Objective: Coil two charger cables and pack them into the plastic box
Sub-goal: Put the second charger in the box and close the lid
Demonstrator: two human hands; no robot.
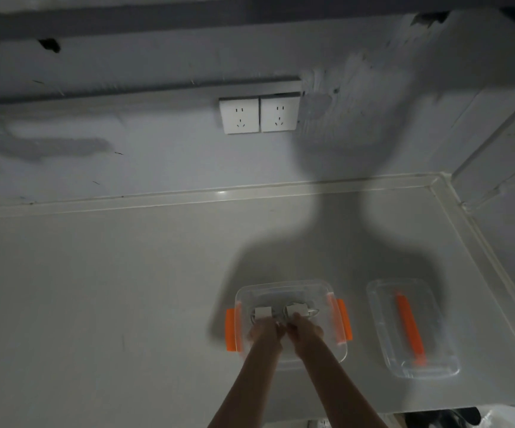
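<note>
A clear plastic box [284, 287] with orange side latches sits on the grey counter near the front edge. Inside it lie two white charger bricks with coiled white cables, the left charger [262, 312] and the right charger [294, 310] side by side. My left hand [264, 330] reaches into the box and its fingers rest on the left charger's coil. My right hand [304, 330] is beside it, fingers on the right charger's coil. The frame is blurred, so the exact grip is unclear.
The box's clear lid [412, 327] with an orange handle lies on the counter to the right. Two white wall sockets [259, 115] are on the wall behind. The counter [95, 288] ends at a raised edge on the right.
</note>
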